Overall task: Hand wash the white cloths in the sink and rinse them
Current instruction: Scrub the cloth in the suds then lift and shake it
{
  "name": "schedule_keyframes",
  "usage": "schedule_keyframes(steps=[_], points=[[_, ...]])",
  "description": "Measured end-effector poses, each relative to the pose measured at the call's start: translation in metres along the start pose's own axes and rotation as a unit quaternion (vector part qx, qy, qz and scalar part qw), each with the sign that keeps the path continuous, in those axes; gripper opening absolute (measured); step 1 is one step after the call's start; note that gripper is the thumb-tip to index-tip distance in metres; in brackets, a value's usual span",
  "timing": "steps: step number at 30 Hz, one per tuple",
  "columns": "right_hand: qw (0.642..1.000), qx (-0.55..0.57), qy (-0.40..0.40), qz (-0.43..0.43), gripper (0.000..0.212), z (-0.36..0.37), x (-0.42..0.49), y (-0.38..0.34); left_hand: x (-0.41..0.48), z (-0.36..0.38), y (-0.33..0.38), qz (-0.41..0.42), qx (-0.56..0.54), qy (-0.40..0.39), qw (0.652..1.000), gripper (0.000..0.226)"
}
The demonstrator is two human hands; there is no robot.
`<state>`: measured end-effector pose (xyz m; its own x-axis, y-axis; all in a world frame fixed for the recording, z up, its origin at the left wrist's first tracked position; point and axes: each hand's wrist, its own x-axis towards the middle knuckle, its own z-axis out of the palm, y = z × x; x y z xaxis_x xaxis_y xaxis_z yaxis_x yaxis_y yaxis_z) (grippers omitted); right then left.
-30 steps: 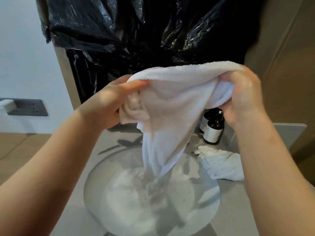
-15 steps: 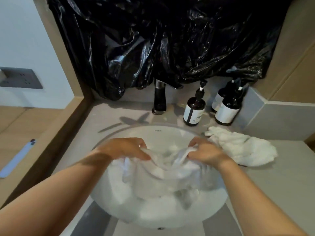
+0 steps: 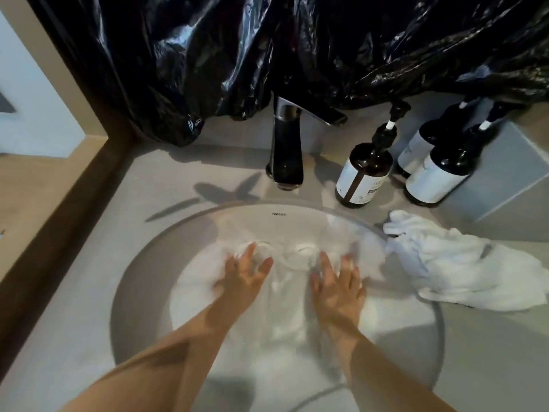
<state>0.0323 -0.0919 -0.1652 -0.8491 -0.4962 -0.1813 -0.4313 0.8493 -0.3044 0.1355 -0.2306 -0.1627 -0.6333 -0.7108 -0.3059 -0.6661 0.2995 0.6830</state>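
Both grips are spread flat: the left hand (image 3: 243, 281) and right hand (image 3: 338, 288) press straight fingers onto the white cloth (image 3: 295, 257) lying in the sink (image 3: 148, 263). A second white cloth (image 3: 463, 269) lies bunched on the desk (image 3: 490, 358) at the sink's 3 o'clock, at its rim.

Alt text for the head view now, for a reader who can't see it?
Left hand and right hand press open-fingered on a white cloth in the sink. A second white cloth lies on the counter at right, near three pump bottles.
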Motion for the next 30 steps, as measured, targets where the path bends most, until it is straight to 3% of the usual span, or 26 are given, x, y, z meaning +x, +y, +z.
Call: schedule_keyframes(steps=[2,4,5,7,9,11,12,13,15,17,19,20,21,23,24,25,27,29,30], points=[[0.992,-0.083,-0.09,-0.041,0.052,0.014,0.008,-0.006,0.01,0.01,-0.011,0.099,0.178,0.034,0.978,0.052],[0.968,-0.124,-0.143,-0.163,0.051,0.014,0.016,0.006,0.021,0.002,-0.015,0.053,0.258,-0.08,0.962,0.049],[0.96,-0.153,-0.11,-0.208,0.048,0.014,0.02,0.013,0.025,-0.003,-0.018,0.013,0.251,-0.121,0.96,0.05],[0.97,-0.166,-0.053,-0.167,0.045,0.014,0.019,0.016,0.031,-0.009,-0.016,0.015,0.162,-0.046,0.986,0.045],[0.966,-0.18,-0.097,-0.159,0.042,0.015,0.014,0.005,0.027,-0.005,-0.012,0.03,-0.047,0.043,0.998,0.044],[0.94,-0.209,-0.158,-0.22,0.043,0.022,0.015,0.001,0.025,0.005,-0.003,0.013,-0.277,0.033,0.96,0.044],[0.929,-0.211,-0.142,-0.271,0.042,0.024,0.016,0.003,0.023,0.007,0.003,0.003,-0.322,0.024,0.946,0.046],[0.928,-0.206,-0.075,-0.303,0.039,0.019,0.019,0.005,0.022,0.006,0.008,0.007,-0.297,0.017,0.955,0.048],[0.954,-0.186,-0.001,-0.234,0.03,0.018,0.024,0.012,0.029,0.008,0.003,-0.005,-0.105,-0.035,0.994,0.05],[0.974,-0.128,0.011,-0.186,0.026,0.026,0.025,0.016,0.029,0.008,-0.001,-0.074,0.115,-0.079,0.987,0.04],[0.989,0.129,0.008,-0.067,0.022,0.026,0.027,0.011,0.024,0.012,0.004,-0.123,0.083,-0.041,0.988,0.026],[0.964,0.263,-0.019,0.019,0.017,0.02,0.03,0.007,0.028,0.012,0.005,-0.129,-0.026,-0.013,0.991,0.025],[0.926,0.367,-0.049,0.072,0.012,0.01,0.032,0.002,0.031,0.01,0.004,-0.155,-0.204,0.014,0.966,0.032],[0.832,0.539,-0.107,0.078,0.008,-0.013,0.026,-0.018,0.029,0.008,0.009,-0.223,-0.51,-0.023,0.831,0.029],[0.799,0.587,-0.125,0.048,0.014,-0.023,0.018,-0.033,0.027,0.009,0.012,-0.23,-0.587,-0.073,0.773,0.023],[0.79,0.598,-0.136,-0.005,0.017,-0.033,0.009,-0.047,0.024,0.011,0.017,-0.23,-0.636,-0.108,0.729,0.034],[0.877,0.448,-0.122,-0.121,0.011,-0.033,-0.009,-0.068,0.016,0.022,0.027,-0.189,-0.691,-0.078,0.693,0.05],[0.959,0.224,-0.063,-0.164,0.025,-0.024,-0.014,-0.073,0.009,0.027,0.035,-0.122,-0.679,-0.05,0.722,0.032],[0.974,0.163,-0.03,-0.154,0.032,-0.024,-0.011,-0.073,0.002,0.021,0.041,-0.11,-0.677,-0.1,0.721,0.022]])
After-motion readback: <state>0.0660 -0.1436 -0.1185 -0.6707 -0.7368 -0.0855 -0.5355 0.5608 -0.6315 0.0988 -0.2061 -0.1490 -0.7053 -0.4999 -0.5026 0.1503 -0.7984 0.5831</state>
